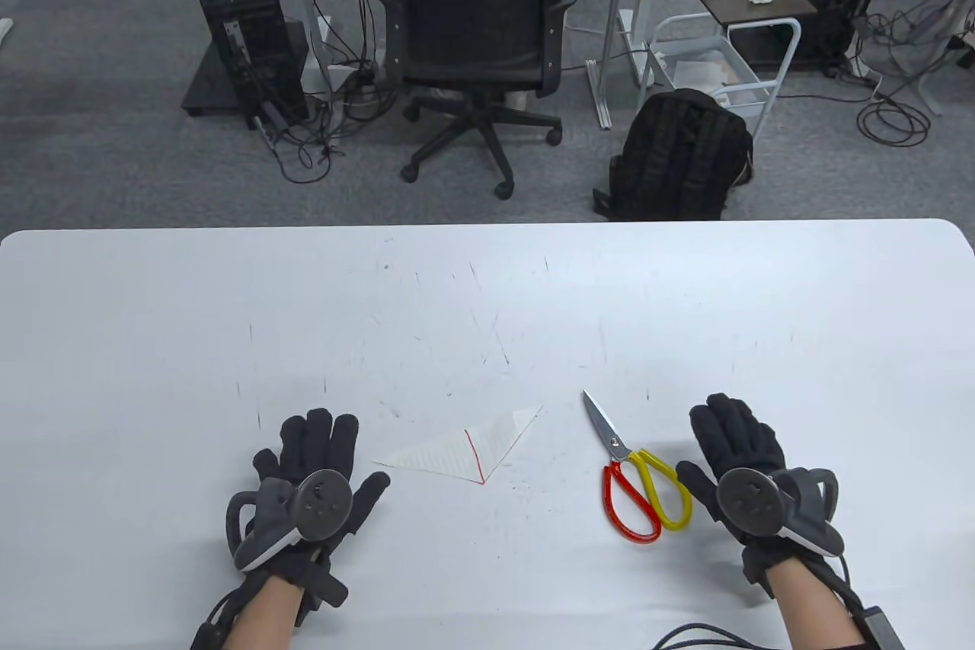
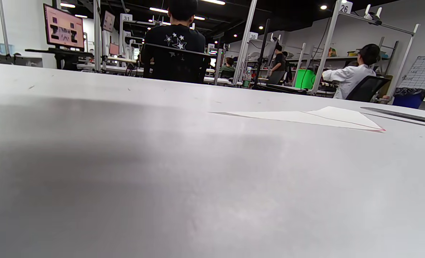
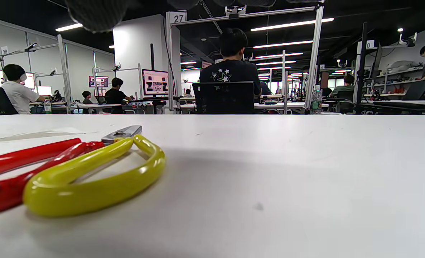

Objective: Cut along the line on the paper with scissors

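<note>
From above, there are two gloved hands, one sheet of paper [image 1: 465, 452] and one pair of scissors [image 1: 634, 478] on a white table [image 1: 487, 299]. The left hand [image 1: 308, 478] lies flat with fingers spread, holding nothing, just left of the paper. The right hand [image 1: 743, 463] lies flat too, fingers apart, just beside the yellow handle [image 1: 664, 490]; I cannot tell if they touch. The paper has one red line [image 1: 475, 456] and sits between the hands. Behind the table are one black chair [image 1: 476, 33] and one black backpack [image 1: 678, 155] on a grey floor. The left wrist view shows the paper lying low on the table. The right wrist view shows the yellow handle and one red handle [image 3: 22, 161] close up.
</note>
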